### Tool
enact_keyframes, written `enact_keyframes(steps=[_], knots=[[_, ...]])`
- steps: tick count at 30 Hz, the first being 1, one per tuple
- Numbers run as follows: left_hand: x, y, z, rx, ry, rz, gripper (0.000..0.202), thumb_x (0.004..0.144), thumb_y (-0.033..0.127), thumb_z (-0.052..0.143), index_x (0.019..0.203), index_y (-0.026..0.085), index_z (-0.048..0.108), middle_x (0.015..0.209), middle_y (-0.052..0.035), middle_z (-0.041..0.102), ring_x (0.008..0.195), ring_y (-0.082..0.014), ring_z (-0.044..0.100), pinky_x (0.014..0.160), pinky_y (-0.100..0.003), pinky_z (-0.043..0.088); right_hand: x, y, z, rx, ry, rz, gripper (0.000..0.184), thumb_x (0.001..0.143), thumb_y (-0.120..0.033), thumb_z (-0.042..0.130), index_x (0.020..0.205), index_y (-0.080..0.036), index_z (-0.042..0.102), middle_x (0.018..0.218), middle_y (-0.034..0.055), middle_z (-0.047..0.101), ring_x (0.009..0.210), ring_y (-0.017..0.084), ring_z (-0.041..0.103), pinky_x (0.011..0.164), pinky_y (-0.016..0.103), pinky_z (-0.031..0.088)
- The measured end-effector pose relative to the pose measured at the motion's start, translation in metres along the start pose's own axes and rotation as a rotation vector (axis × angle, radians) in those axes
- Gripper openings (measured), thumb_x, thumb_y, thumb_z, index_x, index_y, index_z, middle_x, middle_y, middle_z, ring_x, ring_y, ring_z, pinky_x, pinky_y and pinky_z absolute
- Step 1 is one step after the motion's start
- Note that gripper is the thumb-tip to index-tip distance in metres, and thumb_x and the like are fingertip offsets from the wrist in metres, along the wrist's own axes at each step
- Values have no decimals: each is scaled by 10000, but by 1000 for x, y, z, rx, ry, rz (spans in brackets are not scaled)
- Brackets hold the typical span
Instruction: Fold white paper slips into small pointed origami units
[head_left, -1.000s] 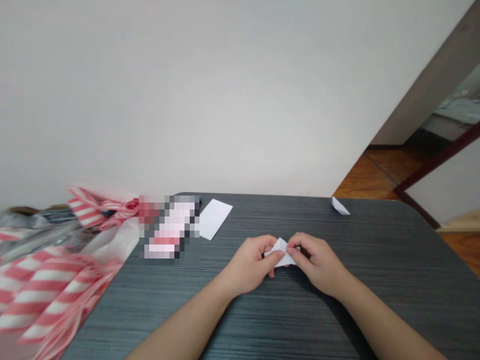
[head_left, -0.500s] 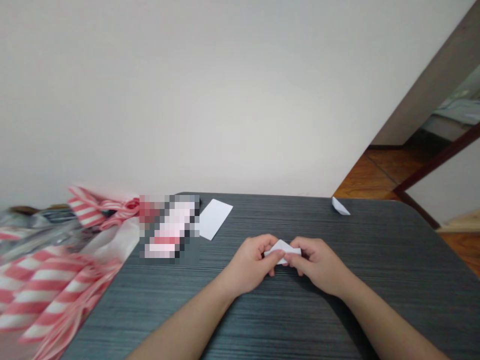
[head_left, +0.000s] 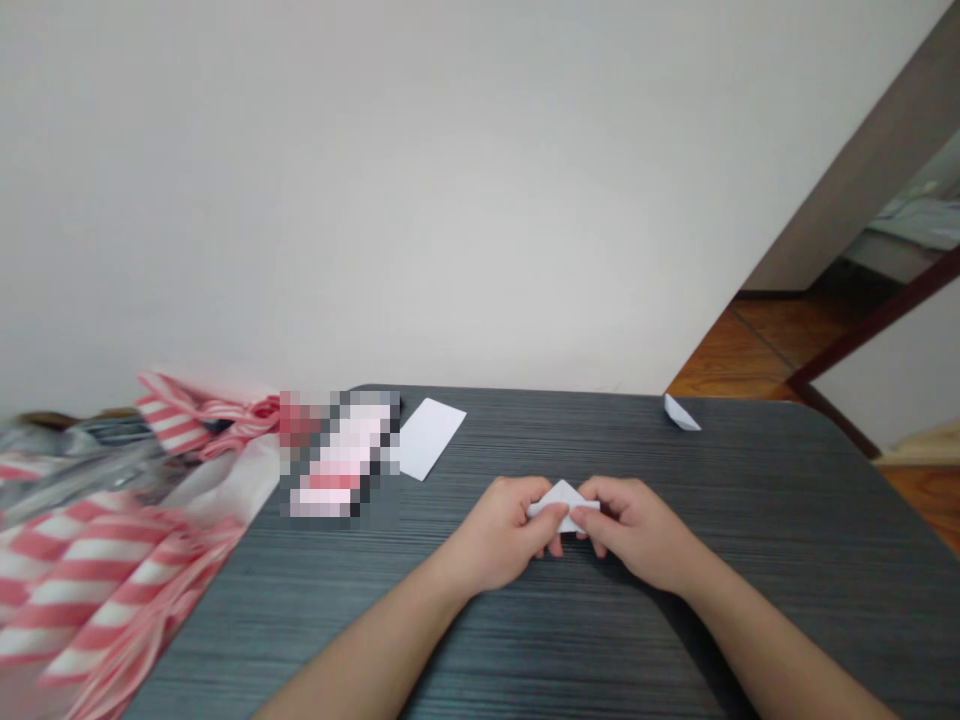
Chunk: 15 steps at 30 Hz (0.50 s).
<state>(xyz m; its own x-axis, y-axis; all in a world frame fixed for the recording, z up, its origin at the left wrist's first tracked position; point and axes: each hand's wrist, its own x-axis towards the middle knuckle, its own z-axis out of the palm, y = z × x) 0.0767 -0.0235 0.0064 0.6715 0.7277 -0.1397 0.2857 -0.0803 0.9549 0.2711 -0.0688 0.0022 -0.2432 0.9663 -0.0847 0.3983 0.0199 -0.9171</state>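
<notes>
Between my two hands is a small white folded paper (head_left: 562,494) with a pointed top and a flat strip along its lower part. My left hand (head_left: 511,530) pinches its left side, thumb on the near face. On the other side, my right hand (head_left: 634,525) grips the right part the same way, and the two thumb tips lie close together. Fingers behind the paper are partly hidden. A flat white sheet of paper (head_left: 433,438) rests on the table beyond my left hand. Farther off to the right, a folded white paper piece (head_left: 681,413) stands near the table's back edge.
The dark wood-grain table (head_left: 480,650) reaches to a pale wall (head_left: 480,200). A blurred-out, pixelated object (head_left: 341,455) lies at its left edge. Red-and-white striped cloth (head_left: 97,560) is heaped left of the table. Wooden floor (head_left: 739,350) shows at the right.
My left fingers and thumb have shifted slightly on the folded paper, and its near strip sits a little differently. Both hands keep their hold; the other papers have not moved.
</notes>
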Motion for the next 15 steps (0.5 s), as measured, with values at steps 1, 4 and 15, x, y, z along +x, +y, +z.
enact_keyframes(steps=[1,4,15], knots=[[0,1,0,10,0,10,282,929,341,511,757,149,625,629,-9,663,552,-110,570,533,-193,418,0,0,0,-5,-4,2,207,928,-270,546,760,-170,615,595,-23,592,501,107,534,515,211,408],[-1,3,-1,28,-9,32,309,942,345,493,750,148,634,635,-12,664,548,-107,562,528,-191,412,-1,-1,-1,-1,-12,27,239,939,-275,531,735,-170,600,568,-28,579,492,105,527,510,208,401],[0,3,0,-44,13,-15,319,934,396,514,780,139,625,685,-37,697,511,-102,543,499,-196,398,-2,-3,-4,102,33,84,241,917,-290,554,703,-179,550,558,-37,578,460,92,502,478,197,375]])
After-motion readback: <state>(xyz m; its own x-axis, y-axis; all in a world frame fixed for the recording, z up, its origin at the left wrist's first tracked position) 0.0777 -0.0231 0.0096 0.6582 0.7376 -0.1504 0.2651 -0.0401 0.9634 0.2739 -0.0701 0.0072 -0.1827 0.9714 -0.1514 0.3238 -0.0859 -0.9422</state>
